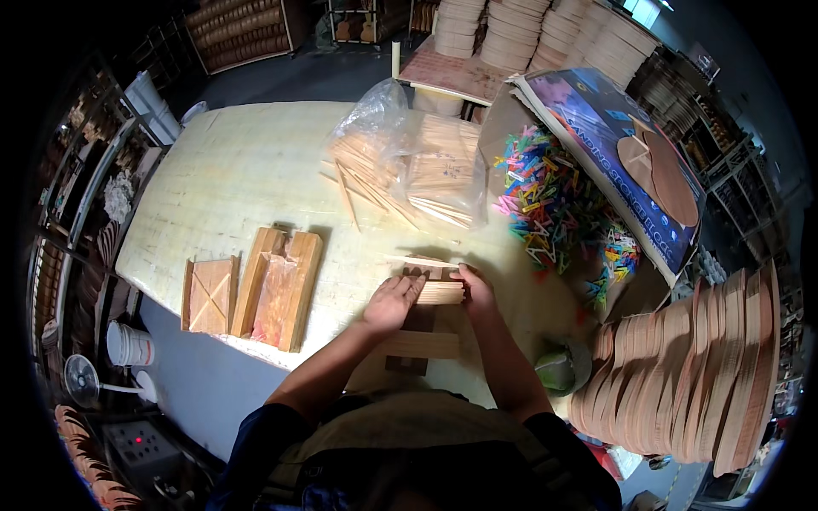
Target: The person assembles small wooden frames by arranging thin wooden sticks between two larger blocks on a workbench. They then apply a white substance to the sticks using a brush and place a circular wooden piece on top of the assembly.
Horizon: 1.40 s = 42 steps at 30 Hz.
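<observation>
Timber bar [422, 344] lay crosswise at lower centre, nearest the person's torso. Beyond it, near frame centre, sat a bundle of light wooden strips [440, 294], squared across the body, apparently so each hand had one end. The left hand [392, 301] was partly closed, fingers bent over the bundle's left end, seemingly steadying it. The right hand [477, 289] was curled at the opposite end; whether it also pinched the thin strip [417, 259] just above could not be determined. Left of centre, a two-railed wooden trough [302, 298] lay beside a panel with crossed strips [209, 295], its rails presumably acting as side guides. Upper centre, a clear plastic bag [443, 162] kept wooden sticks roughly gathered. At right, an open carton [596, 153] appeared to contain loose coloured clothespins [545, 200].
</observation>
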Tool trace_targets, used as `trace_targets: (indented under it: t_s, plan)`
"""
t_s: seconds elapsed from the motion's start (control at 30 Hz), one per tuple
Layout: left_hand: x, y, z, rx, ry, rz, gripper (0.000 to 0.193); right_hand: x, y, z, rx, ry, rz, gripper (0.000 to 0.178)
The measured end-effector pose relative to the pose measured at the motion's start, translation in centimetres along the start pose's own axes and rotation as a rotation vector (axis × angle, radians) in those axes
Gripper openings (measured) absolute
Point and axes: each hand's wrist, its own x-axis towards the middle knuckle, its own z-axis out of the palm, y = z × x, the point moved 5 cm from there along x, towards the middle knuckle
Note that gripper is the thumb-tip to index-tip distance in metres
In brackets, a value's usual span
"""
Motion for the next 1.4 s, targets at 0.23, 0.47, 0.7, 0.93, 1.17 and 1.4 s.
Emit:
trace_targets:
  t_s: [0.23,0.47,0.7,0.93,1.17,1.4]
  plan:
    - [-0.5,1.5,-2.7,0.105,0.375,0.136,0.044,0.3,0.0,-0.5,-0.182,0.082,-0.017,0.018]
    - [-0.3,0.2,-1.1,-0.059,0.237,0.114,0.044,0.4,2.2,-0.8,0.054,-0.101,0.149,0.017]
    - [-0.3,-0.1,-0.8,-0.199,0.223,0.098,0.054,-4.0,1.8,-1.4,0.263,-0.261,0.111,0.031]
    - [-0.3,0.1,-1.1,-0.213,0.201,0.078,0.054,-5.8,0.7,-0.9,0.067,-0.202,-0.014,0.036]
    - [-0.3,0.3,-1.4,-0.202,0.19,0.089,0.055,-5.4,0.2,-0.7,0.108,-0.206,-0.024,0.034]
    - [-0.3,0.3,-1.2,-0.172,0.191,0.091,0.056,-5.4,0.1,-0.3,0.09,-0.133,-0.016,0.029]
